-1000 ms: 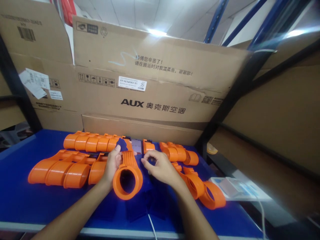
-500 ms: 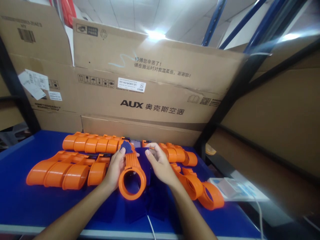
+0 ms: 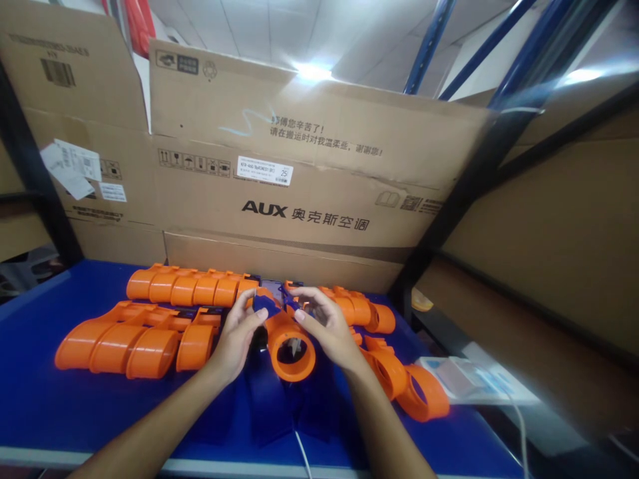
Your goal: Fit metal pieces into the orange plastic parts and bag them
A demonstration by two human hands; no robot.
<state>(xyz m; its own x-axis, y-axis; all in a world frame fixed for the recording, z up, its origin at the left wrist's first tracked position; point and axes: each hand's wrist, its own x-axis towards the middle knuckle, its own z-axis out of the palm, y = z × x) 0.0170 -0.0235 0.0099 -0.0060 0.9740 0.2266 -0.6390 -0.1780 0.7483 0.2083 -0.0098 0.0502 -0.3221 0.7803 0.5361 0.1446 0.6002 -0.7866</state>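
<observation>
My left hand (image 3: 236, 339) is closed on an orange plastic holder (image 3: 278, 330) with a round ring end, its thumb pressing a dark blue fabric piece (image 3: 266, 303) at the upper end. The ring faces me, tilted down to the right. Fingers and thumb of my right hand (image 3: 327, 327) pinch a narrow dark blue strap (image 3: 289, 299) beside the holder's upper end. Whether that strap is joined to the holder, I cannot tell. Below the ring, dark blue material (image 3: 269, 406) hangs or lies over the table front.
Rows of similar orange holders stand left (image 3: 152, 352) and right (image 3: 424, 396) on the blue table (image 3: 30, 392). A cardboard sheet (image 3: 200, 206) walls off the back. A white cable (image 3: 302, 452) runs at the front. A white tray (image 3: 489, 386) sits at right.
The orange holder has swung right and up, its ring now tilted more toward me. My right fingers now pinch a dark blue strap close to the holder's upper end.
</observation>
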